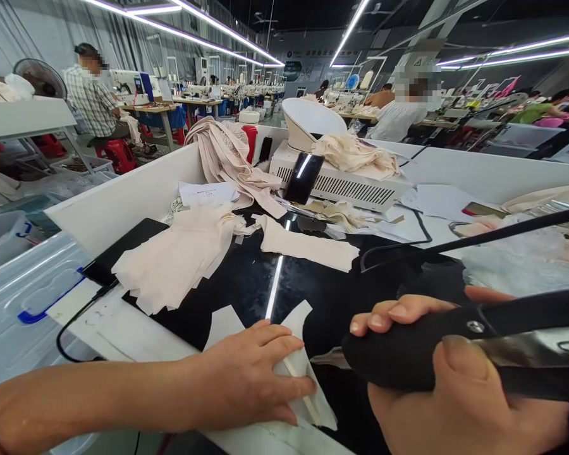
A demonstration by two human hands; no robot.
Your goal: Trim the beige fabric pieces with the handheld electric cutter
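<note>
My left hand [258, 373] lies with fingers spread, pressing down on a pale cut fabric piece [298, 319] with a narrow strip across it. This piece rests on a glossy black work surface [246, 287] near the front edge. My right hand [459, 392] is wrapped around a black-handled tool [403, 347] with a screw and a metal part along its side. A shiny tip shows below it, close to the fabric; the rest of the tool is hidden or out of frame. Ahead lie a stack of cream fabric pieces [175, 259] and a cream strip [308, 245].
A phone [304, 178] leans on a vented white box [341, 183] with folded fabric [358, 153] on top. Draped fabric [227, 151] hangs at the back left. A black cable [502, 232] crosses from the right. A plastic bin [33, 284] stands left; people sit at sewing machines beyond.
</note>
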